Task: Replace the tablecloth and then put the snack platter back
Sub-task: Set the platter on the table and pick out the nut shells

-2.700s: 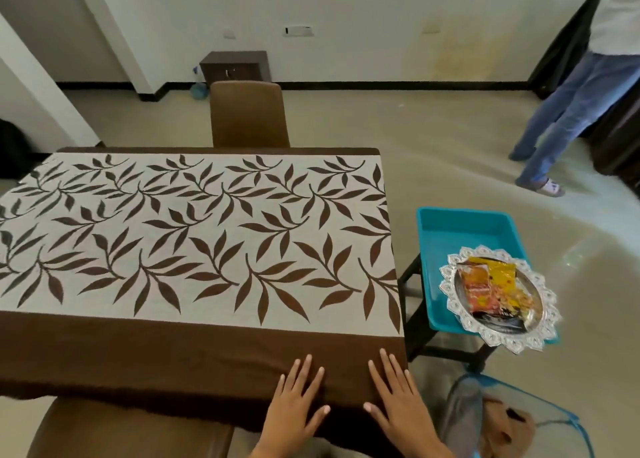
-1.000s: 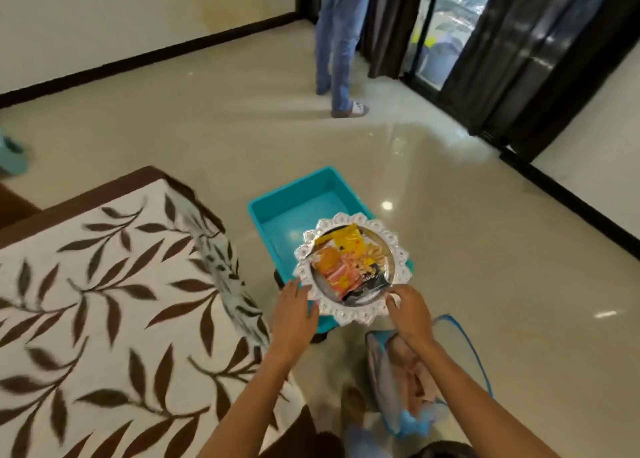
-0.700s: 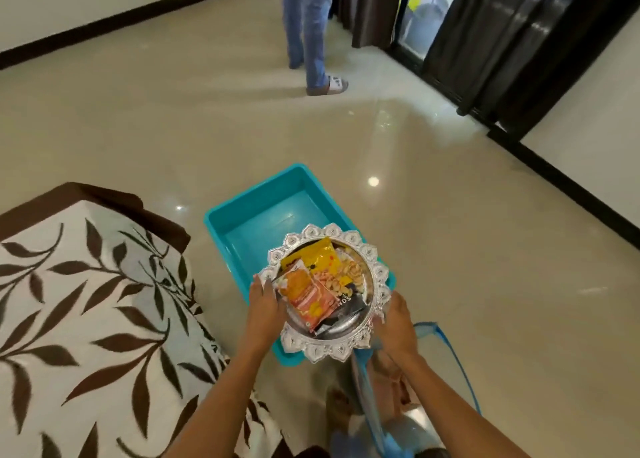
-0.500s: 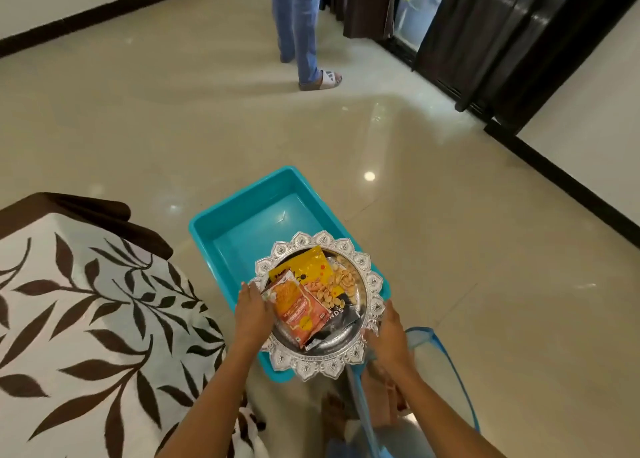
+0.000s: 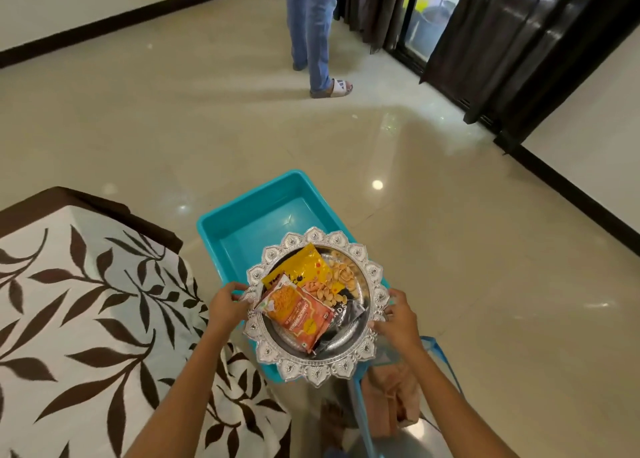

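Here, both hands grip the silver snack platter point(image 5: 372, 274) over the teal bin point(image 5: 249, 229): left hand point(image 5: 227, 307) curled at nine o'clock, right hand point(image 5: 398, 319) at three (leaf-print tablecloth point(image 5: 86, 319) already spread).

A: Hands? 
B: Left hand point(image 5: 227, 303) grips the left rim of the silver snack platter point(image 5: 375, 293), right hand point(image 5: 398, 315) grips the right rim. Platter sits over the near end of a teal plastic tub point(image 5: 221, 231).
A: On it?
B: Orange snack packet point(image 5: 298, 314), yellow packet point(image 5: 299, 263), dark packet point(image 5: 346, 314), loose nuts point(image 5: 341, 279).
A: Rest?
B: Leaf-print tablecloth point(image 5: 86, 305) on the left, blue mesh basket point(image 5: 441, 350) bottom right, a bystander's jeans point(image 5: 313, 25) and sandal point(image 5: 337, 87) by dark curtains point(image 5: 519, 42).
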A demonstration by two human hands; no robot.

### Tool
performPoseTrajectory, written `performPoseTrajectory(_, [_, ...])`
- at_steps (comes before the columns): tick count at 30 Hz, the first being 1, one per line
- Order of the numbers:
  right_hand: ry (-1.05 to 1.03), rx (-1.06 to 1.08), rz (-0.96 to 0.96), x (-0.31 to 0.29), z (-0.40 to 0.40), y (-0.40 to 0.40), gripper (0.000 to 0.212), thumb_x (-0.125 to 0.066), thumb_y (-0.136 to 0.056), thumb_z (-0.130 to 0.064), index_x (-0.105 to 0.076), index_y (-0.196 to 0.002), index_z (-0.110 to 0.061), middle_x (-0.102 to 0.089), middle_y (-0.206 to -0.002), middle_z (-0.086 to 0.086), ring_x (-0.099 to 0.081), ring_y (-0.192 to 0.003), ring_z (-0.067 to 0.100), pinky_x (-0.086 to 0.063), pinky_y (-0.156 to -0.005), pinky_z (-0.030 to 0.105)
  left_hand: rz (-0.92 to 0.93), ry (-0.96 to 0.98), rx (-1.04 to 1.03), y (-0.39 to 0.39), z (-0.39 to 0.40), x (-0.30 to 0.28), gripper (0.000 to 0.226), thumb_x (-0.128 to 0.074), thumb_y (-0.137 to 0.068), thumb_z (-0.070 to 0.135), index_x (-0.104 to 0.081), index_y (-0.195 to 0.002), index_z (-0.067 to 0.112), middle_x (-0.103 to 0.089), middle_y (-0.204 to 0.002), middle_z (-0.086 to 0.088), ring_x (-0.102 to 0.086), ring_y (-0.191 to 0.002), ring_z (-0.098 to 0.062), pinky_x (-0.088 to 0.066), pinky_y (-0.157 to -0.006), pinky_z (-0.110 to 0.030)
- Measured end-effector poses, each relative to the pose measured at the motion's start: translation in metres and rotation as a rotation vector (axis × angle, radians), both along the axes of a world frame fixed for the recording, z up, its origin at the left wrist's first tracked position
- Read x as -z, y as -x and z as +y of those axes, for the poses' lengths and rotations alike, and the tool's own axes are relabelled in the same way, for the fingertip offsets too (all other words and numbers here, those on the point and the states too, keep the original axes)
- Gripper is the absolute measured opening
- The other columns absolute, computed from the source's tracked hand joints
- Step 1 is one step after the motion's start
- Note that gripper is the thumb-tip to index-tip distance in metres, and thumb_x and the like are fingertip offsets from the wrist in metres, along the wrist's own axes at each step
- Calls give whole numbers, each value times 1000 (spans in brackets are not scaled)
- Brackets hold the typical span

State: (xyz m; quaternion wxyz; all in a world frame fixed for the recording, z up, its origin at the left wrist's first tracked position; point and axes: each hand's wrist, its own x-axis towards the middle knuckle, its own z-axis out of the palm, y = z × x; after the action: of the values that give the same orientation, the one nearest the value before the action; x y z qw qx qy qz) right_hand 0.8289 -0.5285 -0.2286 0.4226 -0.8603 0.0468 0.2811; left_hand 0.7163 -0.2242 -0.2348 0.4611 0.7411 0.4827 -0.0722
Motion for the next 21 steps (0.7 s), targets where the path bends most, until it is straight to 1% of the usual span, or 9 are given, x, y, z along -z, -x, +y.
performPoseTrajectory(3, [-77, -68, -27, -25, -3, -7, 72, -76, -64, 11, -44, -125, -10, -57, -82, -6, -56, -70, 7, -54, -62, 26, -103, 84, -103, 18, -1, -29, 25, -67, -83, 3, -60, -107, 4, -62, -89, -15, -63, -77, -29, -57, -71, -40])
performPoseTrajectory(6, [-147, -117, -30, -62, 0, -5, 70, -77, -64, 11, -44, -121, -15, -54, -81, -4, -53, -71, 7, -52, -53, 16, -213, 106, -160, 39, -3, -68, 26, -68, -82, 1, -62, -107, 2, -63, -87, -14, -61, -72, -25, -54, -61, -32])
performPoseTrajectory(7, [-171, -131, -30, -76, 1, -3, 71, -78, -64, 11, -45, -121, -15, -54, -81, -3, -53, -72, 8, -53, -53, 18, -250, 109, -167, 47, -4, -83, 26, -68, -82, 1, -63, -107, 3, -64, -88, -14, -62, -73, -25, -53, -61, -32])
performPoseTrajectory(9, [-203, -162, -31, -102, 2, 5, 72, -79, -63, 11, -46, -122, -13, -57, -81, 0, -57, -73, 14, -57, -60, 28, -327, 137, -165, 66, -5, -113, 26, -68, -82, 1, -63, -107, 5, -66, -92, -14, -64, -80, -28, -54, -66, -34])
performPoseTrajectory(12, [-257, -198, -34, -145, 3, 23, 70, -80, -62, 8, -47, -120, -16, -63, -87, 11, -63, -77, 23, -59, -66, 39, -415, 164, -190, 98, -6, -157, 26, -67, -82, -2, -63, -106, 8, -66, -92, -10, -65, -82, -23, -53, -67, -29])
performPoseTrajectory(13, [-276, -211, -37, -160, 5, 33, 69, -80, -63, 7, -47, -119, -17, -64, -89, 13, -64, -77, 23, -58, -65, 38, -442, 166, -206, 110, -5, -170, 26, -66, -82, -4, -63, -105, 8, -67, -90, -9, -65, -80, -22, -52, -65, -27])
performPoseTrajectory(17, [-323, -264, -60, -218, 19, 79, 67, -80, -64, 5, -49, -121, -14, -65, -88, 16, -63, -71, 18, -52, -53, 19, -525, 166, -268, 172, 1, -217, 23, -66, -80, -6, -68, -96, 11, -69, -79, -4, -64, -65, -14, -50, -54, -21])
performPoseTrajectory(19, [-336, -298, -64, -241, 31, 106, 67, -78, -65, 6, -48, -122, -13, -64, -84, 10, -61, -69, 15, -50, -52, 15, -562, 160, -292, 210, 7, -239, 22, -67, -80, -4, -69, -97, 10, -71, -78, -4, -65, -67, -18, -51, -56, -24])
performPoseTrajectory(21, [-351, -355, -55, -257, 45, 134, 69, -77, -67, 6, -46, -126, -8, -65, -84, 8, -63, -69, 15, -51, -52, 16, -593, 125, -313, 251, 12, -256, 21, -67, -79, -5, -69, -95, 9, -71, -73, -1, -65, -65, -15, -51, -56, -23])
